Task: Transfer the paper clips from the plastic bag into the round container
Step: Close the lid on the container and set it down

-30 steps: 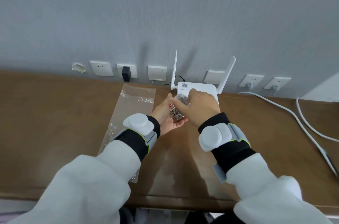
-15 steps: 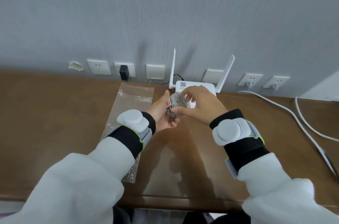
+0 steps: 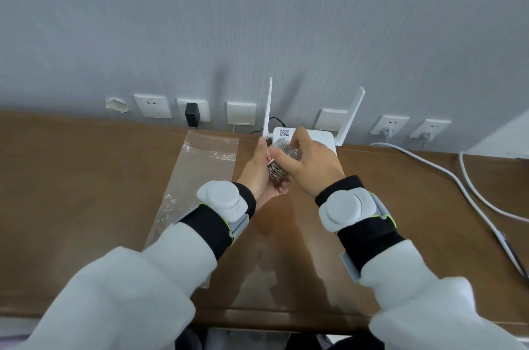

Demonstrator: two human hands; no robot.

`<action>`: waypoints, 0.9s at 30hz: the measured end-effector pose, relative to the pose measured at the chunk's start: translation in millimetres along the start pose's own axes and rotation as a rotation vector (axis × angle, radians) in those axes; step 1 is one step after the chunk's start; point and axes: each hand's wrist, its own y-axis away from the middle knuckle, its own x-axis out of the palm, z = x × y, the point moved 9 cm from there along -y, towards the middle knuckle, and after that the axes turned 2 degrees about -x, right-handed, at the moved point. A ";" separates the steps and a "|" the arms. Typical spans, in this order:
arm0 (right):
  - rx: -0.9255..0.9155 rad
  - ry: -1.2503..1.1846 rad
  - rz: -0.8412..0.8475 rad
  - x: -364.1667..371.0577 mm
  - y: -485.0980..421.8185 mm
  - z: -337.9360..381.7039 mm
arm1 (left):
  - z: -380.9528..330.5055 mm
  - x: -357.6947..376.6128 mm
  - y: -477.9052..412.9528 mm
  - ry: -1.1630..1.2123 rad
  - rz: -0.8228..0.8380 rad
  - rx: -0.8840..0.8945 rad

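Note:
A small clear round container (image 3: 279,162) full of silvery paper clips, with a red label on its side, is held above the brown table. My left hand (image 3: 259,173) cups it from below and the left. My right hand (image 3: 307,162) grips its top, fingers and thumb curled around the rim or lid. A clear plastic bag (image 3: 197,178) lies flat on the table to the left, partly under my left forearm, with a few glints inside.
A white router (image 3: 320,137) with two upright antennas stands against the wall right behind my hands. Wall sockets (image 3: 153,106) line the grey wall, one with a black plug (image 3: 191,115). White cables (image 3: 446,172) run across the table's right side.
Both hands stayed on the container; my right hand shifted its grip around the top, and the container sits slightly lower and more covered than half a second ago.

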 end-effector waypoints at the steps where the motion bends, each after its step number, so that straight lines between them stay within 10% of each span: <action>1: -0.006 0.002 -0.006 -2.6 -0.7 0.7 | -2.9 1.6 0.6 -0.018 0.008 0.015; 9: -0.167 -0.119 0.080 -14.4 4.6 9.7 | -7.7 -7.1 3.7 -0.240 0.162 -0.114; 27: -0.261 0.067 0.031 6.6 1.9 22.9 | 9.7 -11.8 0.0 -0.076 -0.045 -0.090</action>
